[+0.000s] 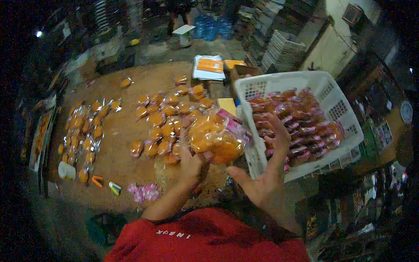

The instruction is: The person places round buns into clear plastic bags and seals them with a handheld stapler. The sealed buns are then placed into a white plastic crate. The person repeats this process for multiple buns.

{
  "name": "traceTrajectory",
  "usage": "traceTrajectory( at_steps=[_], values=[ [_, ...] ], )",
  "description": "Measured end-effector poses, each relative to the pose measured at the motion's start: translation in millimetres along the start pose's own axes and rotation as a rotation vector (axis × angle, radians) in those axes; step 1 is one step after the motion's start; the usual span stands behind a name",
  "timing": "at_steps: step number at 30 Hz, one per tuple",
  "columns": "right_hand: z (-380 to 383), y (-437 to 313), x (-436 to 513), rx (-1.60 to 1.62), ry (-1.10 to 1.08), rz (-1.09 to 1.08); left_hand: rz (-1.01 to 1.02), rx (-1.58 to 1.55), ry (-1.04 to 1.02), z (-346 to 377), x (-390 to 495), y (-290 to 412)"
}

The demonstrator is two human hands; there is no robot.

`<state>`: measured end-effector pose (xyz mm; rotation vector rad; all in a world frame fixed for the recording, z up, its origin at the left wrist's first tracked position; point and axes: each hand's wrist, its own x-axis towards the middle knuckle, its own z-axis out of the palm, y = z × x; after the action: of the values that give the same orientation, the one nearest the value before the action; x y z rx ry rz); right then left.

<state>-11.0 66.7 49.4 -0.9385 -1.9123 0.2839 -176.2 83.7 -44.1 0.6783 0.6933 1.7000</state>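
My left hand (193, 163) grips a clear plastic bag of orange-brown baked goods (216, 140) with a pink label at its upper right. To the right of that bag, my right hand (268, 170) is spread, fingers apart, with nothing in it, close to the near left wall of a white plastic crate (284, 77). Many packed pieces with pink labels (294, 114) lie in the crate. Left of the held bag, more wrapped baked goods (168, 111) are spread on the brown table (121, 131), and another group of wrapped pieces (86, 131) lies farther left.
Small pink-and-white labels (144, 192), an orange tool (97, 181) and a green-and-white cutter-like item (115, 188) lie near the table's front edge. A white container (66, 171) stands at the left. Stacked paper (209, 67) lies at the back, with a person's legs beyond.
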Motion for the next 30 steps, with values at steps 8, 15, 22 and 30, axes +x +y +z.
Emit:
traceTrajectory(
  at_steps=[8, 15, 22, 30],
  values=[
    [-91, 21, 21, 0.165, -0.362, 0.337, -0.142, 0.150, -0.687, 73, 29, -27],
    [-222, 139, 95, -0.542, -0.042, 0.301, 0.378, 0.261, -0.728, 122, 57, -57],
    [-258, 344, 157, -1.064, -0.578, 0.361, 0.615, 0.452, -0.566, 84, 43, -58],
    [-288, 432, 134, -0.966, -0.877, 0.529, 0.176, 0.868, 0.310, -99, 9, -63]
  ],
)
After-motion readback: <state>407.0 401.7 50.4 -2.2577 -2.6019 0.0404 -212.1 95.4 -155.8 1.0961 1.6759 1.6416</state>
